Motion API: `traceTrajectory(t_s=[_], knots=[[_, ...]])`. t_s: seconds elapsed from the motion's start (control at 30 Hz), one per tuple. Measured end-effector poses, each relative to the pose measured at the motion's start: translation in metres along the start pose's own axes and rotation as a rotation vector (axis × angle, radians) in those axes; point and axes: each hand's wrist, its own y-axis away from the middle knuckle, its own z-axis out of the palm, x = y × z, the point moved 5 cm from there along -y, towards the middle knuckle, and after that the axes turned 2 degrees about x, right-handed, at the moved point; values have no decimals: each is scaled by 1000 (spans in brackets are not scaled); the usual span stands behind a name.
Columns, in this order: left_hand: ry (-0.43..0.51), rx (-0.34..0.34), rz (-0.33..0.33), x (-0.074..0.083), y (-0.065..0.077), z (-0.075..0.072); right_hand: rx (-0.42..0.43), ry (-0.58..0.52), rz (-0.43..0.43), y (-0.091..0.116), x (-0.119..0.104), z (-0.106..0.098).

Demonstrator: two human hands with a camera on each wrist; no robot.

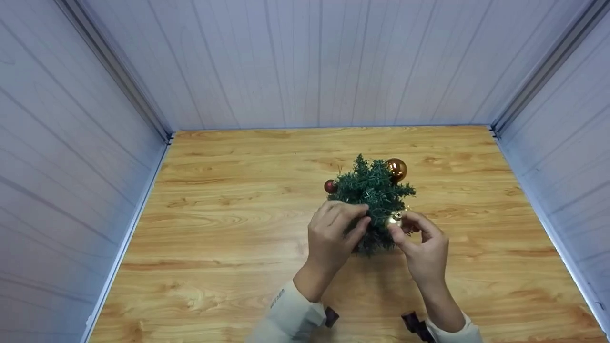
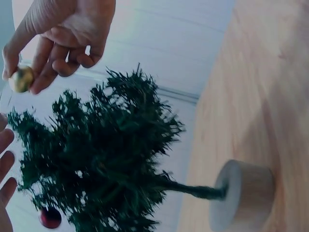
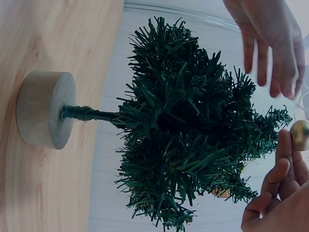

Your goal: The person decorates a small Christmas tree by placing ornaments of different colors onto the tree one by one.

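Observation:
A small artificial Christmas tree point(image 1: 371, 190) stands upright on a round pale base point(image 3: 41, 110). My right hand point(image 1: 426, 250) pinches a small gold bauble point(image 1: 394, 220) between thumb and fingers at the tree's near right side. In the right wrist view, a thin thread rises from this gold ball toward the fingertips of the left hand point(image 3: 270, 43). From the head, my left hand point(image 1: 331, 233) reaches to the near left branches, its thumb and index fingertips slightly apart. The left wrist view catches the gold bauble point(image 2: 21, 79) beside the treetop.
A larger, shiny orange-gold bauble point(image 1: 396, 169) hangs at the tree's far right. On the left hangs a dark red bauble point(image 1: 330, 186). The wood-grain tabletop point(image 1: 214, 214) is bounded by pale panel walls point(image 1: 295, 66) at the back and both sides.

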Motion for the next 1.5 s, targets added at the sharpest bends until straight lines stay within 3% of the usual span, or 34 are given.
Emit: traceTrajectory(t_s=[0.17, 0.3, 0.57, 0.77, 1.13, 1.5], knots=[[-25, 23, 33, 6, -7, 1, -10, -1, -12, 1, 1, 1], [28, 29, 5, 5, -9, 0, -28, 5, -3, 1, 1, 3], [148, -47, -102, -1, -15, -1, -107, 78, 16, 8, 9, 9], [154, -83, -104, 3, -18, 3, -155, 115, 55, 17, 15, 16], [137, -139, -150, 3, -17, 9, -177, 223, -115, 17, 10, 22], [150, -145, -171, 1, -19, 10, -76, 204, -232, 0, -13, 20]])
